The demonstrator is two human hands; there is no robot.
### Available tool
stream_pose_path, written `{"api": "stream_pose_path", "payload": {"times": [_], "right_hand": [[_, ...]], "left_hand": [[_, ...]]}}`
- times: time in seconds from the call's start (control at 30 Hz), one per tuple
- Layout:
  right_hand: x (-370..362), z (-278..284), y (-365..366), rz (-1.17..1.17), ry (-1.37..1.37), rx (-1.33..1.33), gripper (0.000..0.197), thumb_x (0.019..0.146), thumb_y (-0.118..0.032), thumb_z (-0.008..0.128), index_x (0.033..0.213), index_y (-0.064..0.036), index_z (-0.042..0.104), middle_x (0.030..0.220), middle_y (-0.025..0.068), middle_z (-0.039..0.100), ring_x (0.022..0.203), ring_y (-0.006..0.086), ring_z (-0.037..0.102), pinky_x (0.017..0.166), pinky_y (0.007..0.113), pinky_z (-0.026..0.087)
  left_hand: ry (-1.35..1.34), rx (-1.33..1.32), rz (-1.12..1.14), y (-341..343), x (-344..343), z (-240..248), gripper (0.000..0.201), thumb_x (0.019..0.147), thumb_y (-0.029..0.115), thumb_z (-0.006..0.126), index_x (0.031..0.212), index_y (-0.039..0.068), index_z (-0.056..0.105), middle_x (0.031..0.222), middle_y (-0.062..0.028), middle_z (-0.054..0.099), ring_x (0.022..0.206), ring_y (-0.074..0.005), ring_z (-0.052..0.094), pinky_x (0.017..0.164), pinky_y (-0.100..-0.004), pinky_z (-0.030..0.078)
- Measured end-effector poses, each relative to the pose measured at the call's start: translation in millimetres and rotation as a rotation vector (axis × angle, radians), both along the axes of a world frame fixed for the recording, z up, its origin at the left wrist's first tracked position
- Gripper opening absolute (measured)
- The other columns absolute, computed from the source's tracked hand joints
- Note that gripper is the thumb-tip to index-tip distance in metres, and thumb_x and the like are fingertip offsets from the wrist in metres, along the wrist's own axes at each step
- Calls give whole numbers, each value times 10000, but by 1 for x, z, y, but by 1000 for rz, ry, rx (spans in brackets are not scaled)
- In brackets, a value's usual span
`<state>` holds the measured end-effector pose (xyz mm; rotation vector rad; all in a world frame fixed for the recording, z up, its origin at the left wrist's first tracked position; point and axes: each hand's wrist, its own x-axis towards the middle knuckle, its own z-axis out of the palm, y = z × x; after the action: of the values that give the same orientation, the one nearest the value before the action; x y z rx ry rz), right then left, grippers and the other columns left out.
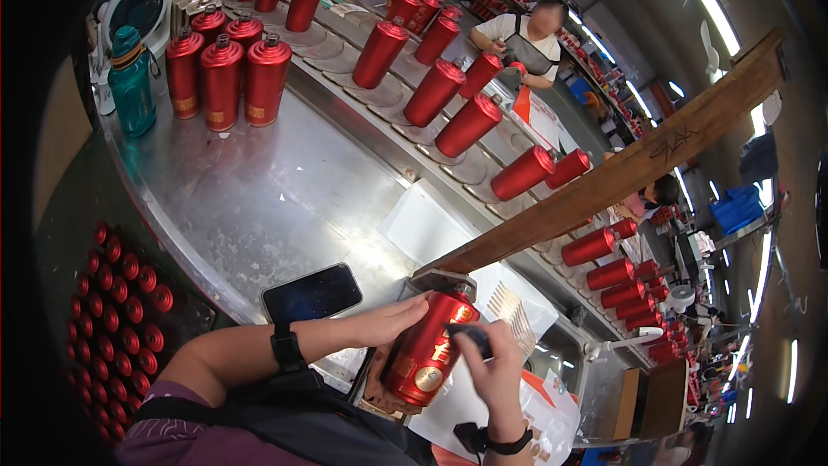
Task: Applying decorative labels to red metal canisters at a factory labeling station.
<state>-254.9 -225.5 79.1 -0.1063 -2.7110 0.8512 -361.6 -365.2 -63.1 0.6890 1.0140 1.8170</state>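
Note:
A red metallic bottle (418, 365) with gold lettering and a round gold emblem lies tilted in a holder in front of me. My left hand (388, 323) rests flat along the bottle's upper left side, fingers stretched toward its neck. Pinched in my right hand (498, 368) is a small dark pad-like piece (471, 338), pressed against the bottle's printed side; its exact kind does not show. A black phone (312, 293) lies on the metal table (259, 181) beside my left forearm.
Several red bottles (222, 82) and a teal water bottle (131, 86) stand at the far left. A conveyor (379, 99) carries red bottles past the table. A wooden beam (604, 168) slants across the right. Another person (530, 43) works beyond. Red bottles (112, 319) fill a crate lower left.

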Motion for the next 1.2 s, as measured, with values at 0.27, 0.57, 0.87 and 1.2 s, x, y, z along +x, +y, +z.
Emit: {"api": "stream_pose_path", "payload": {"times": [0.27, 0.57, 0.87, 1.2], "right_hand": [[-7, -8, 8, -89, 48, -15, 174, 799, -87, 751, 947, -24, 684, 772, 103, 584, 698, 235, 576, 633, 326, 451], [-6, -21, 8, -85, 46, -95, 186, 804, -75, 742, 965, -11, 675, 776, 106, 576, 694, 241, 563, 647, 323, 444], [-11, -24, 1, -89, 48, -111, 180, 810, -72, 742, 960, -4, 669, 766, 107, 561, 688, 235, 554, 642, 323, 438], [-17, -24, -4, -86, 53, -85, 182, 811, -78, 740, 959, -2, 665, 777, 112, 568, 698, 242, 559, 652, 324, 443]], "left_hand": [[30, -13, 0, -3, -7, -7, 589, 1074, 381, 240, 1551, 59, 113, 1539, -94, 288, 1411, -170, 288, 1154, -334, 258], [-36, 19, -42, -5, -13, -6, 576, 1074, 375, 231, 1559, 97, 93, 1542, -90, 281, 1413, -173, 294, 1152, -349, 269], [-32, 23, -45, -12, -19, -5, 574, 1075, 371, 238, 1560, 102, 92, 1537, -92, 290, 1408, -170, 302, 1148, -351, 278], [42, -22, -10, -21, -24, -2, 596, 1074, 378, 253, 1550, 49, 111, 1544, -113, 282, 1419, -184, 284, 1158, -336, 248]]}}
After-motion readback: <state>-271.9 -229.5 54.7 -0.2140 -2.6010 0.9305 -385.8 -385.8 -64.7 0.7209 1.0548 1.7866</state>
